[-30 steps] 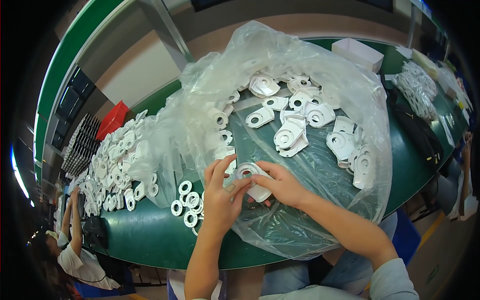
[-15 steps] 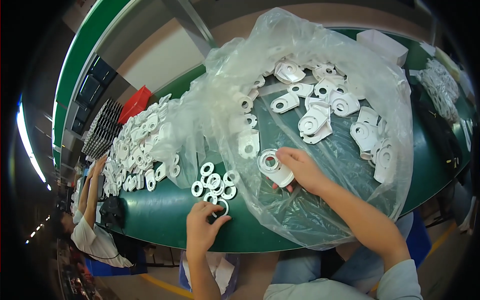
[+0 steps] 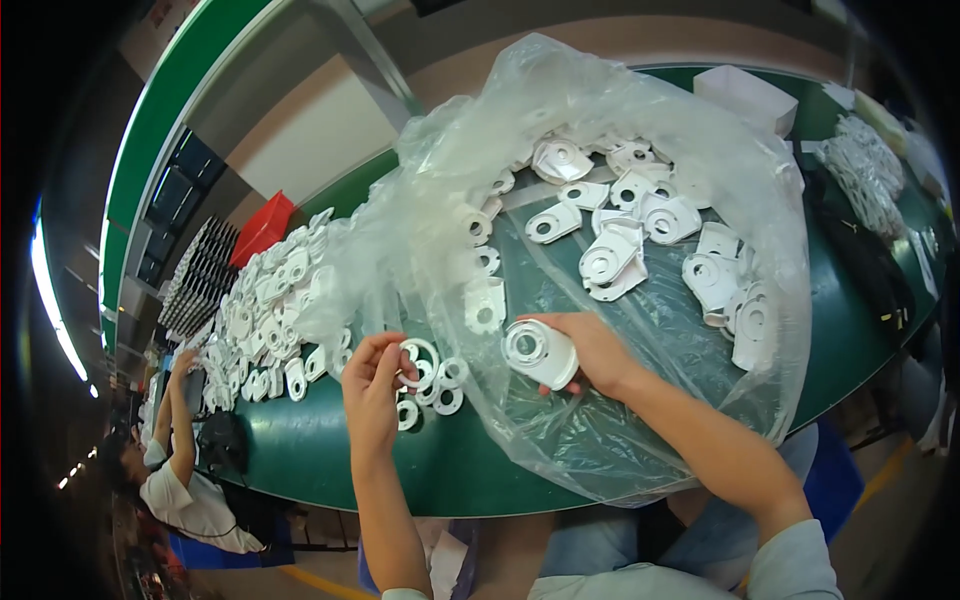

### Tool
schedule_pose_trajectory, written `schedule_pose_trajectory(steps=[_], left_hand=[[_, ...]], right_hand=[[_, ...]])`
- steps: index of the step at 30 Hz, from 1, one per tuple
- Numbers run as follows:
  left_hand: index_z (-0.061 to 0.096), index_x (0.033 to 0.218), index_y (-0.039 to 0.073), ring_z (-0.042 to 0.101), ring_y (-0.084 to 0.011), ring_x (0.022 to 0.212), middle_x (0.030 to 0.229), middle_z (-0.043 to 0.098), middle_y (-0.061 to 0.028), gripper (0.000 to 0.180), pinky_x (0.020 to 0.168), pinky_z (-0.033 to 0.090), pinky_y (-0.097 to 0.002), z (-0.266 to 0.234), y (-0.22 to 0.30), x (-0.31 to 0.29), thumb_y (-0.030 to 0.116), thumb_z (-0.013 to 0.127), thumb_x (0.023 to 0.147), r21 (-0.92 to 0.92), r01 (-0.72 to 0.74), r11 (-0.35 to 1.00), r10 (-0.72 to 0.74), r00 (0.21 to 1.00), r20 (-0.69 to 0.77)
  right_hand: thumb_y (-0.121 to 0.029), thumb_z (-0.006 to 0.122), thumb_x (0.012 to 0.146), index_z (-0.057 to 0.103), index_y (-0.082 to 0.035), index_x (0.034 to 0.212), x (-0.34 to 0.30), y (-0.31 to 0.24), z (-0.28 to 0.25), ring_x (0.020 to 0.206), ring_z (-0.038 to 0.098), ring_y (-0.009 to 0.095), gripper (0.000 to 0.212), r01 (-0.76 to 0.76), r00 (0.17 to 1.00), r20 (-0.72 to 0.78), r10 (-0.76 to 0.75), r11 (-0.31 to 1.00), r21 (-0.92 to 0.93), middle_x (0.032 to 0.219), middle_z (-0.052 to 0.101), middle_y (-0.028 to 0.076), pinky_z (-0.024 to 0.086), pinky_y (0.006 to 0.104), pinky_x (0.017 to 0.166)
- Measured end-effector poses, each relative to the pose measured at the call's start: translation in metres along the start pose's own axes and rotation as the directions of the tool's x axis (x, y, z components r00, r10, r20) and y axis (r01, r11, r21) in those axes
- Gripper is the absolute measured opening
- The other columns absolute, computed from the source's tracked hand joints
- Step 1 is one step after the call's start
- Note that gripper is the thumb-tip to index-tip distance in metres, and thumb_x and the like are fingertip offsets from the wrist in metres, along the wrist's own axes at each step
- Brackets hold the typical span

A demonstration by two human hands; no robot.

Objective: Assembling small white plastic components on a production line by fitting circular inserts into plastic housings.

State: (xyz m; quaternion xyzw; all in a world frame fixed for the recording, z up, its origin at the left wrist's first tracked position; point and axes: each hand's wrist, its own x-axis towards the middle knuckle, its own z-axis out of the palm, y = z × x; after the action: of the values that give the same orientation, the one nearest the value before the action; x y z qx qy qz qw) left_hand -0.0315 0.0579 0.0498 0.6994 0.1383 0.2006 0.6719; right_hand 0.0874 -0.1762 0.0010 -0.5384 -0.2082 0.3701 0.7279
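Note:
Between the thumb and fingers of my left hand point(image 3: 370, 395) is a thin white ring point(image 3: 435, 357), tilted up above a small pile of flat white ring-shaped discs point(image 3: 447, 401). My right hand point(image 3: 602, 355) grips a white plastic housing point(image 3: 553, 362) by its right side. A round, stepped opening on the housing faces up, and some of my fingertips show below its lower edge. This housing is over the near part of a clear plastic bag point(image 3: 560, 440). More white housings point(image 3: 612, 255) lie on the bag in a loose arc beyond my right hand.
A large heap of white parts point(image 3: 265, 320) covers the left of the green table point(image 3: 300, 450), near a red bin point(image 3: 262, 228) and stacked dark trays point(image 3: 200, 275). A co-worker point(image 3: 190, 490) reaches in at far left. A white box point(image 3: 745, 97) stands at the back right.
My left hand has lifted the white ring off the table beside the discs, moving up and slightly left. The housing in my right hand has turned, its round end now more to the left.

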Motion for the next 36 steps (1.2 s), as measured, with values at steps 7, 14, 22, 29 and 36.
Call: schedule_pose_trajectory(steps=[7, 14, 22, 29, 36], left_hand=[[0.06, 0.104, 0.0, 0.051, -0.0052, 0.061, 0.078, 0.061, -0.0024, 0.018, 0.054, 0.038, -0.0179, 0.06, 0.004, 0.035, 0.009, 0.055, 0.089, 0.144, -0.047, 0.988, 0.016, 0.978, 0.208], [0.065, 0.095, -0.001, 0.051, -0.0049, 0.062, 0.08, 0.065, -0.0041, 0.012, 0.054, 0.037, -0.0189, 0.075, -0.008, 0.031, 0.005, 0.06, 0.085, 0.211, -0.081, 0.974, 0.038, 0.979, 0.198], [0.068, 0.086, 0.0, 0.057, -0.0089, 0.068, 0.081, 0.06, -0.0043, 0.009, 0.06, 0.043, -0.0202, 0.083, -0.026, 0.019, -0.002, 0.066, 0.077, 0.294, -0.325, 0.899, 0.265, 0.938, 0.226], [0.067, 0.084, 0.0, 0.054, -0.008, 0.061, 0.077, 0.059, -0.0039, 0.008, 0.055, 0.041, -0.0202, 0.086, -0.029, 0.019, -0.001, 0.068, 0.076, 0.34, -0.385, 0.858, 0.318, 0.918, 0.235], [0.066, 0.087, -0.004, 0.058, -0.0099, 0.074, 0.085, 0.06, -0.0058, 0.008, 0.065, 0.046, -0.0209, 0.083, -0.025, 0.016, -0.003, 0.063, 0.08, 0.44, -0.37, 0.818, 0.277, 0.924, 0.263]], right_hand=[[-0.039, 0.03, 0.098, 0.055, 0.002, 0.111, 0.004, 0.005, 0.0, 0.059, 0.064, 0.017, 0.049, -0.069, 0.996, 0.063, 0.064, 0.995, 0.075, 0.078, 0.064, 0.011, 0.043, 0.0228, 0.038], [-0.042, 0.029, 0.099, 0.053, 0.001, 0.112, 0.006, 0.009, -0.004, 0.062, 0.065, 0.018, 0.051, -0.051, 0.994, 0.098, 0.044, 0.996, 0.073, 0.081, 0.063, 0.011, 0.046, 0.0231, 0.041], [-0.036, 0.035, 0.099, 0.055, 0.0, 0.102, 0.004, 0.005, 0.002, 0.057, 0.063, 0.015, 0.042, -0.018, 0.997, 0.075, 0.008, 0.992, 0.123, 0.075, 0.062, 0.009, 0.046, 0.0226, 0.038], [-0.026, 0.043, 0.097, 0.053, 0.002, 0.11, 0.005, 0.008, 0.001, 0.059, 0.063, 0.014, 0.032, 0.007, 0.991, 0.129, -0.019, 0.995, 0.097, 0.079, 0.063, 0.009, 0.046, 0.0219, 0.04], [-0.006, 0.05, 0.088, 0.05, 0.002, 0.118, 0.004, 0.009, 0.003, 0.06, 0.062, 0.012, 0.031, 0.053, 0.989, 0.139, -0.05, 0.999, -0.014, 0.082, 0.064, 0.01, 0.045, 0.0227, 0.041]])
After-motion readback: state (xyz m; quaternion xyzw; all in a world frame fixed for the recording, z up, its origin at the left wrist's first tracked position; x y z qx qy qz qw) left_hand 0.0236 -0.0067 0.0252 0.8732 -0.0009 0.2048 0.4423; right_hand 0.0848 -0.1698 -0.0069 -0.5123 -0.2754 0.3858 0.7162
